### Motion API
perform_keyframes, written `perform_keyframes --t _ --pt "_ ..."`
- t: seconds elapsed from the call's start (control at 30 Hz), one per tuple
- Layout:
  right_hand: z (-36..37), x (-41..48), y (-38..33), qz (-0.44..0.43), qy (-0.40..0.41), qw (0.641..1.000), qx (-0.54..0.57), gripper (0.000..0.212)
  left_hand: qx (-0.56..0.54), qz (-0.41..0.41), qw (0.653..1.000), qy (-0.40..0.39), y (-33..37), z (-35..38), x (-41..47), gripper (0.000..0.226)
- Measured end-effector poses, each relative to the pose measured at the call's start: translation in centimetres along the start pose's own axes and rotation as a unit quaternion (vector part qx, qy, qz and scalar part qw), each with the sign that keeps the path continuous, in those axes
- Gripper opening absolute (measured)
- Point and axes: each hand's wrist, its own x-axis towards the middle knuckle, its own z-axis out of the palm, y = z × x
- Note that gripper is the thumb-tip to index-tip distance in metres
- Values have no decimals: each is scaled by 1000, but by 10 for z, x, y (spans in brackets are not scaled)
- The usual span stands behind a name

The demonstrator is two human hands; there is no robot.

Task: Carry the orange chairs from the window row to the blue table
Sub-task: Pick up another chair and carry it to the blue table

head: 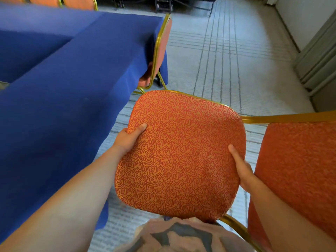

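Head view: your left hand and right hand clamp the orange chair by opposite seat edges, thumbs on top and fingers hooked underneath out of sight, sharing its weight. It hangs just right of the blue desk, close enough to set down there.

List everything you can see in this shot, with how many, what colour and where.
near chair: one, orange patterned seat, gold frame, centre, beside the table
padded back: one, orange, gold rail, right edge; probably the near chair's, cannot tell
tucked chair: one, orange, gold frame, at the table's far end
far chairs: three backs showing, orange, top left
blue table: one stretch, blue cloth, left
carpet: one, pale grey with dark lines, floor
wall panels: number unclear, grey, right
dark stands: number unclear, black, top centre
shirt: one, pale with dark print, bottom
left hand: grips the seat's left edge
right hand: grips the seat's right edge
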Motion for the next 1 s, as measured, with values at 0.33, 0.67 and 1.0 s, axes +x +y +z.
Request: perform_keyframes --t 0.33,0.67,1.0 --pt "67 116 -100 4 -16 1000 -1 106 -14 -37 999 25 64 6 129 49" --pt "124 216 -145 55 -8 998 -27 107 -7 -102 995 16 76 21 264 65" --pt "191 351 -169 100 60 992 -41 59 -1 -196 980 -29 74 57 438 72"
